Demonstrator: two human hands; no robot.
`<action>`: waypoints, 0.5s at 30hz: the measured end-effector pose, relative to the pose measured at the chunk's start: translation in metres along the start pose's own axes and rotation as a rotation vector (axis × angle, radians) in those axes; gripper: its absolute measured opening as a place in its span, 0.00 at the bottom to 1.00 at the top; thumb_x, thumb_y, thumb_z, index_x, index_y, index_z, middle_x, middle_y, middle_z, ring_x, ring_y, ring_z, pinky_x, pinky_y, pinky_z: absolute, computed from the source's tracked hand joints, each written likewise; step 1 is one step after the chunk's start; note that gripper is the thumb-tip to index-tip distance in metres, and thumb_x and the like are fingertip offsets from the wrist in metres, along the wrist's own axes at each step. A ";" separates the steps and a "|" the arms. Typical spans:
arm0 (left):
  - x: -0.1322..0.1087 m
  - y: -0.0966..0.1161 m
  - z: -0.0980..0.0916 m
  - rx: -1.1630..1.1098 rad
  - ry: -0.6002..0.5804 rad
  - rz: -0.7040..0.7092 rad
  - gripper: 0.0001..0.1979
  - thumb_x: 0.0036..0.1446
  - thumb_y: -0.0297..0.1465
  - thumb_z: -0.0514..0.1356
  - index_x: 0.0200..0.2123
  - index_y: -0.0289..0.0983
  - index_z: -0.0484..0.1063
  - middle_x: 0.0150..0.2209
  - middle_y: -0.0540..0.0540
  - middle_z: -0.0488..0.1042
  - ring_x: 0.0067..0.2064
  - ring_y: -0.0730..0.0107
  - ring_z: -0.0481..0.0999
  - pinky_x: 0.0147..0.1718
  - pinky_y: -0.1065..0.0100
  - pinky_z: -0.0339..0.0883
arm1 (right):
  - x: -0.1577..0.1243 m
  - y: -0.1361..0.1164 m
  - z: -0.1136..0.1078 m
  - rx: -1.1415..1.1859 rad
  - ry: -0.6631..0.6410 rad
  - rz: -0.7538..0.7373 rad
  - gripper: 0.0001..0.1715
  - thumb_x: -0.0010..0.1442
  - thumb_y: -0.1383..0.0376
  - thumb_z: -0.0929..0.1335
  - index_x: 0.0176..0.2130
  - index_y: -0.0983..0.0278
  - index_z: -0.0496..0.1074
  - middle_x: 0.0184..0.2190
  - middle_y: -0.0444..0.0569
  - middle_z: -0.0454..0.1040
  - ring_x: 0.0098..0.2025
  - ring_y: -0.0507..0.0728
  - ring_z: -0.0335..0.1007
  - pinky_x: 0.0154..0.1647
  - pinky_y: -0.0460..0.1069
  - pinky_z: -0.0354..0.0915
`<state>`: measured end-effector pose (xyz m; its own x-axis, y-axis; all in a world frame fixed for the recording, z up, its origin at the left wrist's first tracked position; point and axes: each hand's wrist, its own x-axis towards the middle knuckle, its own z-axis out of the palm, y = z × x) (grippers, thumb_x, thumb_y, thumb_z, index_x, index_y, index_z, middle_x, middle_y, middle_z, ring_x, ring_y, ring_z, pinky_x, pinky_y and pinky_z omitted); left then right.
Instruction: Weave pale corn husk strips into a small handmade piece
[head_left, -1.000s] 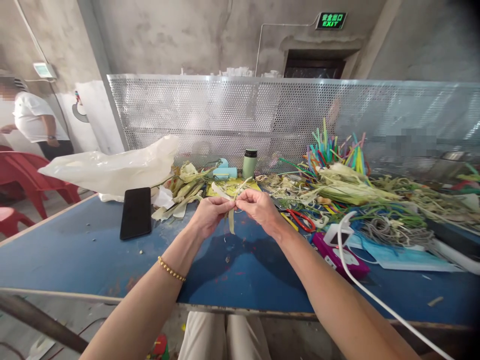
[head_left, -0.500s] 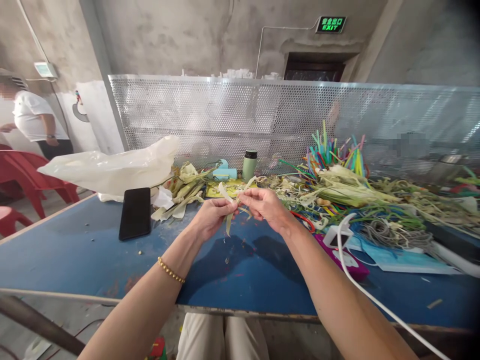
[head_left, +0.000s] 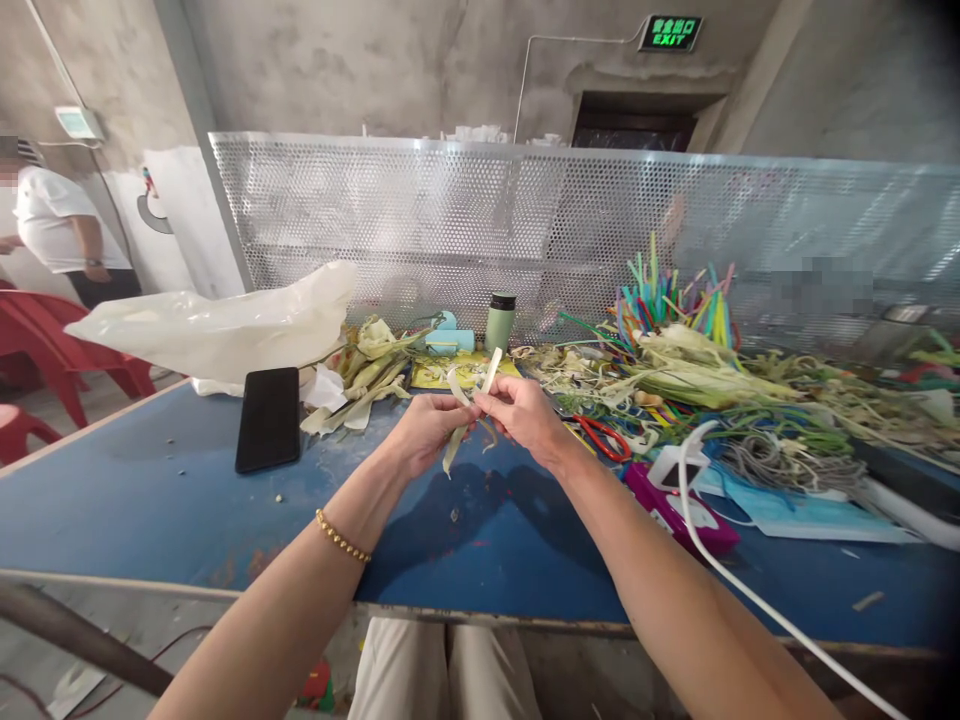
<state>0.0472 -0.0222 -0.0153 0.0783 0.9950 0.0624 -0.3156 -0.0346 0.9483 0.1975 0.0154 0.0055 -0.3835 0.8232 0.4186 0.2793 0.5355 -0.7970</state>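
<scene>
Pale husk strips (head_left: pixel 454 448) cross between my two hands above the blue table (head_left: pixel 322 540). My left hand (head_left: pixel 433 432), with a gold bead bracelet on its wrist, pinches them from the left. From the right, my right hand (head_left: pixel 519 412) grips the same strips, its thumb and fingertips meeting those of my left hand. One strip end stands up over the fingers and another hangs below them. The exact crossing point is hidden by the fingertips. Just behind the hands lies a yellow sheet (head_left: pixel 424 374) covered with husk scraps.
A black phone (head_left: pixel 268 420) and a plastic bag (head_left: pixel 225 335) lie left. Husk heaps (head_left: pixel 379 370), a green bottle (head_left: pixel 500 322) and a mesh screen (head_left: pixel 420 210) stand behind. At right are red-handled scissors (head_left: pixel 604 438), a purple box (head_left: pixel 679 510), a white cable (head_left: pixel 720 580) and a mask (head_left: pixel 810 518).
The strip end above my fingers now points more upright, and the lower one hangs slightly further left. My right hand has shifted slightly, showing more of the red handles. The view has tilted slightly.
</scene>
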 end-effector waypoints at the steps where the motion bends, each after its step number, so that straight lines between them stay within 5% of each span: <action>1: 0.000 0.000 0.001 0.016 0.005 0.004 0.13 0.36 0.32 0.73 0.20 0.30 0.75 0.19 0.48 0.71 0.20 0.79 0.66 0.21 0.73 0.56 | 0.000 0.001 0.001 -0.012 0.009 0.004 0.12 0.54 0.60 0.68 0.25 0.65 0.68 0.14 0.40 0.63 0.18 0.49 0.56 0.21 0.46 0.55; 15: 0.000 -0.005 0.000 0.159 0.027 0.027 0.13 0.37 0.34 0.72 0.19 0.31 0.75 0.16 0.49 0.68 0.18 0.79 0.61 0.19 0.71 0.50 | 0.002 0.008 0.003 -0.008 0.030 0.077 0.13 0.52 0.60 0.68 0.22 0.64 0.67 0.14 0.42 0.65 0.17 0.50 0.59 0.19 0.47 0.56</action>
<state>0.0491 -0.0217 -0.0197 0.0458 0.9956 0.0821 -0.1635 -0.0736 0.9838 0.1961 0.0205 -0.0014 -0.3336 0.8675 0.3690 0.3139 0.4713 -0.8242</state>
